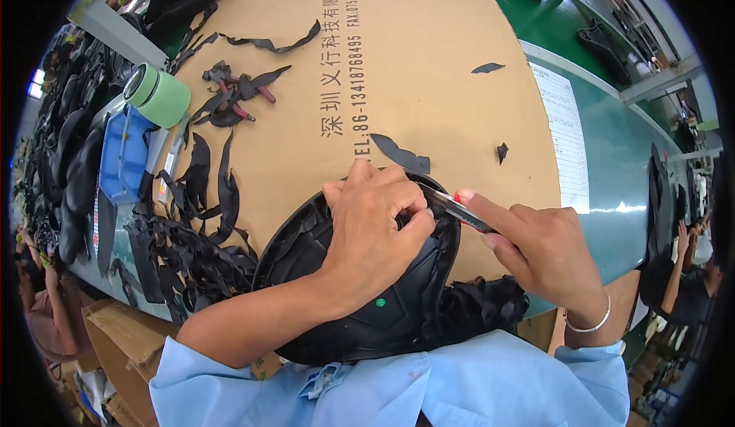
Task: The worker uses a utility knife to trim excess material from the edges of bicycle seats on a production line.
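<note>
A black moulded shell (402, 293) with a raised rim and a small green dot sticker leans against my front at the table's near edge. My left hand (371, 228) is closed over its far rim, fingers curled, and what exactly they pinch is partly hidden. My right hand (547, 255) grips a utility knife (463, 214), its blade at the rim just right of the left fingers. Beyond the rim, a curved black offcut (400, 153) lies on the cardboard sheet (452, 109).
Black trimmings (195, 262) heap up at left, with more at my right (486, 308). Past them are a blue bin (122, 159), a green-lidded container (157, 95) and red-handled pliers (241, 111) among scraps. A printed sheet (563, 136) lies right. Other people work at both sides.
</note>
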Demonstrator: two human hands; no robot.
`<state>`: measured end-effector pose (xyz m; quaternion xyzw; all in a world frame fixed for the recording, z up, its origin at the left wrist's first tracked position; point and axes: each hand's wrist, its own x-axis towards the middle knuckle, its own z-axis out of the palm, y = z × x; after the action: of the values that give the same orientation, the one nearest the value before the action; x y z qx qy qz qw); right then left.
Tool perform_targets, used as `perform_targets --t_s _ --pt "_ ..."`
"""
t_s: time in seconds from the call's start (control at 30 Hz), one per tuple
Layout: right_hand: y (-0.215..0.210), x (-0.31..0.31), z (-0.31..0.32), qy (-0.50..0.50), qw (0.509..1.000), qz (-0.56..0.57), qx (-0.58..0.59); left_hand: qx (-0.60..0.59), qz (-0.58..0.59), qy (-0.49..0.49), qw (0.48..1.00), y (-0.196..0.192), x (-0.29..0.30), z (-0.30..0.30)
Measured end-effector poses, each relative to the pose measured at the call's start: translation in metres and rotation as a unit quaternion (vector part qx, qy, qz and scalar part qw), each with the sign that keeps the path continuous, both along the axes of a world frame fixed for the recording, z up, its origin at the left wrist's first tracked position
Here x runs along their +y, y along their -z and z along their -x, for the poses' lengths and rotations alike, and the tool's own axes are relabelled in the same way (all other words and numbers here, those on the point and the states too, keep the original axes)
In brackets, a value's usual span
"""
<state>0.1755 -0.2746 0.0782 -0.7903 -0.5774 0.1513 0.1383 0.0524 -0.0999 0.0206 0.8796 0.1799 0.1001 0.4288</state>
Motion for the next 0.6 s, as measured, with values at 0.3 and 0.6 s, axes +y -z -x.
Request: perform_targets --t_s 0.3,0.6 --pt "-0.005 -0.021 0.054 0.074 0.993 0.065 -0.064 -0.08 0.455 -0.07 0.884 0.001 0.01 0.002" --pt "0.022 -0.047 0.069 0.112 0.972 -0.036 0.204 -0.194 0.688 -0.183 0.675 -0.008 0.05 0.009"
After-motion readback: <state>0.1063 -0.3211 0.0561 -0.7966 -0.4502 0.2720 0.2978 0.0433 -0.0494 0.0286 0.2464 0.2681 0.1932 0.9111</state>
